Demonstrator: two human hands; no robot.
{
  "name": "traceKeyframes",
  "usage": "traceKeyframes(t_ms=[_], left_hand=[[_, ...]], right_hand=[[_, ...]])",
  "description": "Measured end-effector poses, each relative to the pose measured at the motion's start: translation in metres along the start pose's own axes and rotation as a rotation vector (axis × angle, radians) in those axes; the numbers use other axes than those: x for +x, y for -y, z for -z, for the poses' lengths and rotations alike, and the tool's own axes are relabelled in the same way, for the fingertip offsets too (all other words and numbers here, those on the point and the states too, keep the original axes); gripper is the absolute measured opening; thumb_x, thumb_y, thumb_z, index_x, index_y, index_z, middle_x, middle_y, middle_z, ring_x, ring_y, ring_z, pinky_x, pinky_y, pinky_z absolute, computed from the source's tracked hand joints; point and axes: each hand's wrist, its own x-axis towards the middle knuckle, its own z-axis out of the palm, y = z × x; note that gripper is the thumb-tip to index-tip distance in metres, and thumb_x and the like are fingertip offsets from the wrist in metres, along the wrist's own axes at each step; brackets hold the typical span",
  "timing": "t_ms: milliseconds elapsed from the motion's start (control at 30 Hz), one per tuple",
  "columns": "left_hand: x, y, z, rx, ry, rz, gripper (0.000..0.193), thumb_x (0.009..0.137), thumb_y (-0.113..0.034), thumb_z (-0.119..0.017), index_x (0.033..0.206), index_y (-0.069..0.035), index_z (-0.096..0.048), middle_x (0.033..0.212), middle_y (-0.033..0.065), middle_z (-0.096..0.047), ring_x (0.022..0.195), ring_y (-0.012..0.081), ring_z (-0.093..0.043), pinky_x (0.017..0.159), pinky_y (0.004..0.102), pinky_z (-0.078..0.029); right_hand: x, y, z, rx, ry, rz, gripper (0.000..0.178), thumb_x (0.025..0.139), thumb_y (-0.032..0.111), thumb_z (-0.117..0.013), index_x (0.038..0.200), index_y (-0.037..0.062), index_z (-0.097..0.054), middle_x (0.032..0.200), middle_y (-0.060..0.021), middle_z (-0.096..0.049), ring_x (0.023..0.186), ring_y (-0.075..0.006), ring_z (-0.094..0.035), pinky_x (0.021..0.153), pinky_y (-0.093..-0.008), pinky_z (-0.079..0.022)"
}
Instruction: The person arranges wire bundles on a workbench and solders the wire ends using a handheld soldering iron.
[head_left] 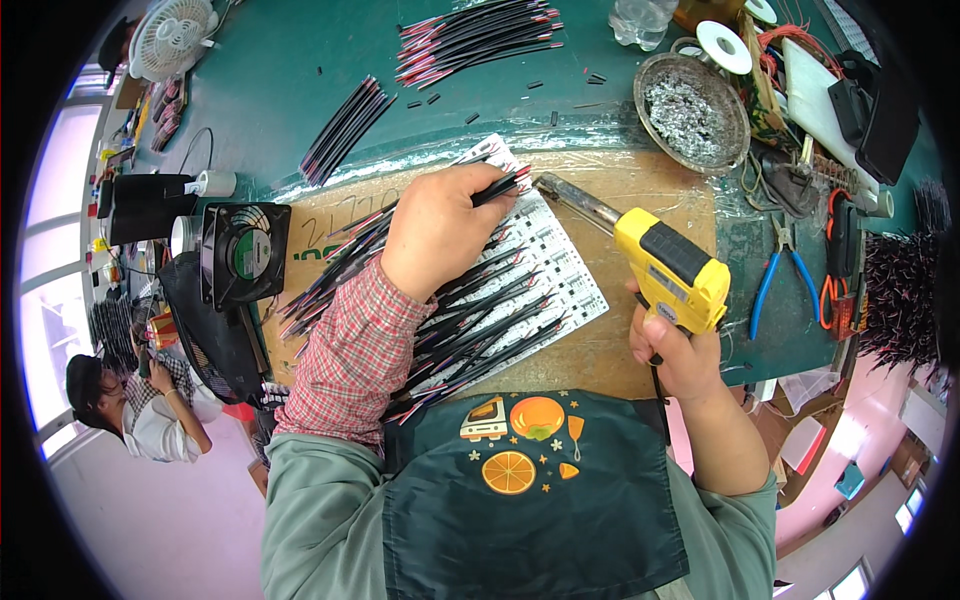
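My left hand (437, 228), below a red checked sleeve, is closed around a few black cables (503, 186) with red ends. In my right hand (678, 358) is a yellow heat gun (672, 268), gripped by its handle. Its metal nozzle points up and left, the tip close to the red cable ends but apart from them. Many more black cables (490, 325) lie in slanted rows under and beside my left forearm, partly hidden by it. They rest on a white printed sheet (568, 278) over a brown board (672, 200).
A metal bowl of silvery scraps (692, 112) and blue-handled pliers (783, 275) lie on the right. At left stands a black square fan (246, 256). Cable bundles (480, 42) and short black tubes (472, 118) lie farther back. Another person (150, 405) sits at far left.
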Motion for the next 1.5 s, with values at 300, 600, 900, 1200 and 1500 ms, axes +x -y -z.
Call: traceKeyframes(t_ms=[300, 600, 900, 1200, 1500], left_hand=[[-0.001, -0.001, 0.000, 0.007, -0.002, 0.007, 0.020, 0.080, -0.017, -0.069, 0.095, -0.004, -0.070, 0.082, 0.0154, -0.067, 0.073, 0.0263, -0.065, 0.069, 0.0324, -0.049], [-0.003, 0.000, 0.000, 0.058, -0.031, -0.057, 0.020, 0.080, -0.018, -0.068, 0.094, -0.004, -0.070, 0.082, 0.0161, -0.067, 0.074, 0.0300, -0.066, 0.068, 0.0350, -0.050], [-0.003, -0.001, 0.005, -0.012, 0.034, 0.022, 0.021, 0.081, -0.018, -0.068, 0.096, -0.003, -0.070, 0.083, 0.0162, -0.067, 0.075, 0.0268, -0.065, 0.072, 0.0332, -0.049], [-0.005, -0.001, 0.005, -0.047, 0.083, 0.037, 0.019, 0.081, -0.015, -0.069, 0.095, -0.003, -0.070, 0.082, 0.0143, -0.068, 0.074, 0.0223, -0.064, 0.072, 0.0314, -0.049], [-0.010, -0.010, 0.007, 0.000, 0.067, 0.033, 0.020, 0.081, -0.018, -0.069, 0.095, -0.003, -0.070, 0.082, 0.0145, -0.067, 0.073, 0.0236, -0.064, 0.071, 0.0325, -0.049]], right_hand=[[-0.003, -0.003, 0.001, -0.044, -0.013, -0.029, 0.040, 0.085, 0.023, -0.060, 0.111, -0.0055, -0.049, 0.064, -0.0047, -0.049, 0.052, -0.0118, -0.046, 0.048, -0.0252, -0.039], [-0.004, 0.002, -0.004, -0.016, -0.012, -0.006, 0.050, 0.084, 0.023, -0.060, 0.120, -0.0090, -0.046, 0.062, -0.0046, -0.048, 0.051, -0.0120, -0.046, 0.048, -0.0252, -0.039], [-0.009, -0.004, -0.003, -0.020, -0.019, 0.010, 0.055, 0.083, 0.025, -0.061, 0.123, -0.0095, -0.045, 0.062, -0.0047, -0.047, 0.049, -0.0119, -0.045, 0.048, -0.0251, -0.038], [-0.017, -0.008, 0.002, -0.022, -0.002, -0.045, 0.040, 0.085, 0.020, -0.063, 0.115, -0.0037, -0.050, 0.068, -0.0026, -0.052, 0.055, -0.0094, -0.048, 0.051, -0.0239, -0.041], [-0.023, -0.004, 0.000, -0.007, -0.024, 0.016, 0.053, 0.083, 0.023, -0.061, 0.123, -0.0080, -0.045, 0.064, -0.0050, -0.048, 0.051, -0.0120, -0.045, 0.048, -0.0259, -0.040]])
